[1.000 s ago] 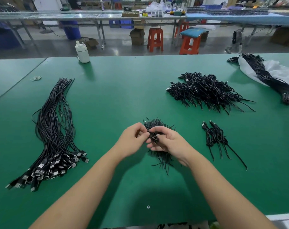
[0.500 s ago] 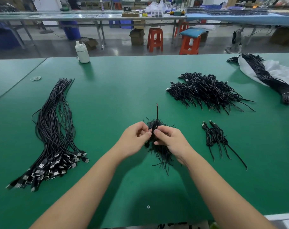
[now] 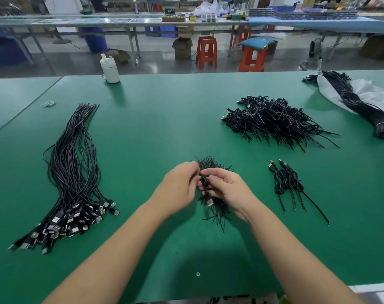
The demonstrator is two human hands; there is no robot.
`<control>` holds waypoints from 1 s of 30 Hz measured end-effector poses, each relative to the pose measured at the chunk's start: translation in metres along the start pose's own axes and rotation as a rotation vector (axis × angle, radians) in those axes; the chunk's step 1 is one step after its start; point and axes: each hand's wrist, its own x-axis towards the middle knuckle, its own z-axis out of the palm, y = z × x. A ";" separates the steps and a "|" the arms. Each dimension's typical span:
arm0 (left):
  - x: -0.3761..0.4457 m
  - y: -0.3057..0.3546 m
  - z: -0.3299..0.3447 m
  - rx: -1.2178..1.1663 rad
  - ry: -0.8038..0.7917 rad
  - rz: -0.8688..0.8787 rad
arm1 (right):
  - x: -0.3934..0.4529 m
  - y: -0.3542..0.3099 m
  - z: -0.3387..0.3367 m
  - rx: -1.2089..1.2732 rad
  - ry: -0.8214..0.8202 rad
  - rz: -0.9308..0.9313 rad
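Since the earlier frame, the upright tie end has come down between the hands. Left hand and right hand both pinch the coiled USB cable just above the pile of twist ties. A loose pinch could let the coil spring open. Fingers hide the tie.

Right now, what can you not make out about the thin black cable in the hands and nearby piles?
Head view:
Thin black cable: left hand and right hand cover most of it.
Small pile of short black strands: hands hide its middle.
White plastic sheet under a black cable bundle: cut by the right edge.
Tiny white ring in front: too small to identify.
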 end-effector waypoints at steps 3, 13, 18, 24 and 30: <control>0.004 -0.006 0.000 -0.112 -0.022 -0.187 | -0.003 0.002 -0.001 0.016 -0.067 -0.019; 0.006 -0.007 0.002 -0.304 -0.051 -0.286 | -0.001 -0.001 0.006 -0.237 0.095 -0.091; 0.002 0.002 0.002 -0.162 -0.002 -0.129 | 0.000 -0.002 0.011 -0.104 0.123 -0.021; -0.001 0.000 0.003 0.046 -0.002 0.120 | 0.002 -0.001 0.008 -0.029 0.099 0.021; -0.002 -0.004 0.003 0.272 0.032 0.295 | 0.002 -0.002 0.005 -0.036 0.053 0.036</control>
